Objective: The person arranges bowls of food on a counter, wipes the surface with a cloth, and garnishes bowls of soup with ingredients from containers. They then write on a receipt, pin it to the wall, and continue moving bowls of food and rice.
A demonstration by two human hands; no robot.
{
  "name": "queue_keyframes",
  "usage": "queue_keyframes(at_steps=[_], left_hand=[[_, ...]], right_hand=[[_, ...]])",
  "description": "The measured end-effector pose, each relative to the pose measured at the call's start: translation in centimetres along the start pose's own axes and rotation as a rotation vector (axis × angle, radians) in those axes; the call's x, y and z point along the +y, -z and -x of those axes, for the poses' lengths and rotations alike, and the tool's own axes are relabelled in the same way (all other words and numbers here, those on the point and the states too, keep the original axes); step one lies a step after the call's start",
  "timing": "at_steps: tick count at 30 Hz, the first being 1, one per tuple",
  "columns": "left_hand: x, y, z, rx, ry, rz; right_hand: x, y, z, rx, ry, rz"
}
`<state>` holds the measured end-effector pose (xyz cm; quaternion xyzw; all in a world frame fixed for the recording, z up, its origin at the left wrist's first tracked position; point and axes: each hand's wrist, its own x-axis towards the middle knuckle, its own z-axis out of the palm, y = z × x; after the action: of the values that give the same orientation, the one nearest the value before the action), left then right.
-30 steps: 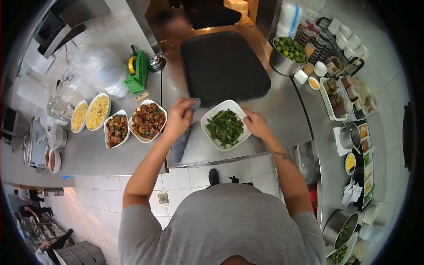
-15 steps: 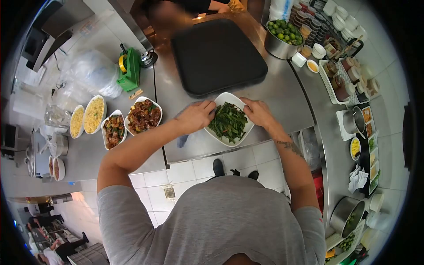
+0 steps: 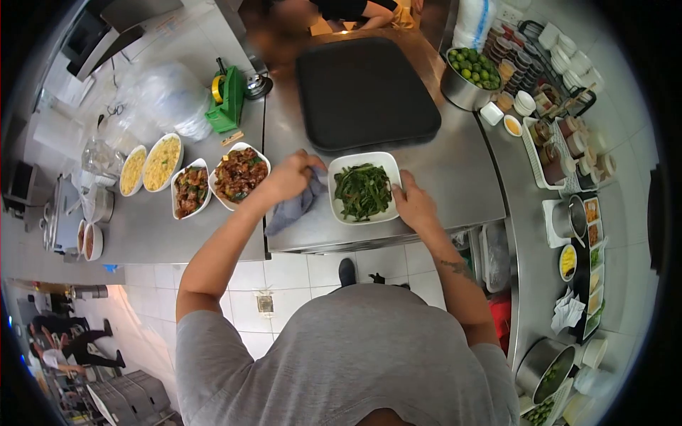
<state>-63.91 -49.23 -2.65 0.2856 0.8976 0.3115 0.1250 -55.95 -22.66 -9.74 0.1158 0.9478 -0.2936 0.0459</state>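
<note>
A square white bowl (image 3: 386, 160) of cooked leafy greens (image 3: 362, 190) stands on the steel counter in front of me. My right hand (image 3: 415, 202) is at its right side, with thumb and fingers closed on the rim. To the bowl's left, my left hand (image 3: 290, 176) pinches a grey-blue cloth (image 3: 297, 207), which hangs down onto the counter. Just left of that hand is a white bowl of glazed brown meat (image 3: 241, 175). A second, smaller meat dish (image 3: 190, 192) sits beside it.
A black tray (image 3: 369, 92) lies beyond the greens. Two oval dishes of yellow rice (image 3: 162, 163) are at the left, near a green tape dispenser (image 3: 226, 99). A pot of green limes (image 3: 472, 74) and sauce containers (image 3: 558, 160) are at the right. Another person's arm (image 3: 376, 14) shows behind the tray.
My left hand has let go of the bowl's left rim, moved left and taken hold of the cloth. The bowl has turned so its sides lie straighter; my right hand stays at its right side.
</note>
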Motion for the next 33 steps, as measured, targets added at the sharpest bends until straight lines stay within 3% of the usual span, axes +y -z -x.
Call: queue_keyframes(at_steps=[3,6,9,12,21,23,27,30,33], left_hand=[[0.2,1.5,0.0,0.072,-0.019,-0.04],[-0.3,-0.7,-1.1,0.095,-0.165,-0.176],[0.4,-1.9,-2.0,0.006,-0.234,-0.395],[-0.4,-3.1,-1.4,-0.007,-0.313,-0.503],[0.8,-5.8,4.0,0.073,-0.126,-0.27],[0.5,-4.7,3.8,0.041,0.005,-0.075],[0.5,-2.5,3.4,0.213,-0.092,-0.05],[1.2,-3.4,3.0,0.14,-0.051,-0.237],[0.8,-4.7,2.6,0.111,-0.17,-0.445]], right_hand=[[-1.2,1.6,-1.7,0.263,0.225,-0.064],[-3.3,2.8,-5.0,0.162,0.427,0.036],[-2.4,0.4,-8.2,-0.047,0.483,0.011],[-1.0,-0.9,-8.6,0.071,0.565,-0.027],[-0.9,-1.5,-5.4,0.236,0.356,-0.2],[0.5,-2.0,-4.6,0.218,0.247,-0.182],[-0.9,1.1,-3.5,0.021,0.087,-0.003],[-1.9,1.2,-6.4,0.097,0.351,-0.061],[-2.7,-0.2,-9.5,-0.089,0.448,-0.171]])
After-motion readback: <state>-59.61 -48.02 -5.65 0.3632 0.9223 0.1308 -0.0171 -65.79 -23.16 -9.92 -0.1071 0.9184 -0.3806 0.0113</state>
